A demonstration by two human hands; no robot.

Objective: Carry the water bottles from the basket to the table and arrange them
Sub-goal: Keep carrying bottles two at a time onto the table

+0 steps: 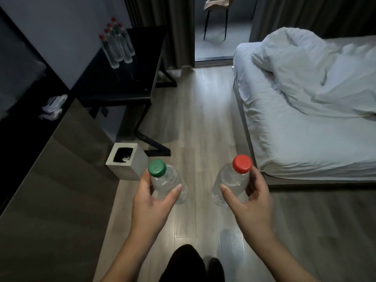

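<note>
My left hand grips a clear water bottle with a green cap, held upright over the wooden floor. In my right hand is a second clear bottle with a red cap, also upright. Both are held in front of me at about the same height. Ahead on the left stands the black table. Several clear red-capped bottles stand grouped on its far left corner. The basket is not in view.
A grey square waste bin stands on the floor just left of my left hand. A long counter runs along the left. A bed with white bedding fills the right. Wooden floor runs between them toward curtains and a chair.
</note>
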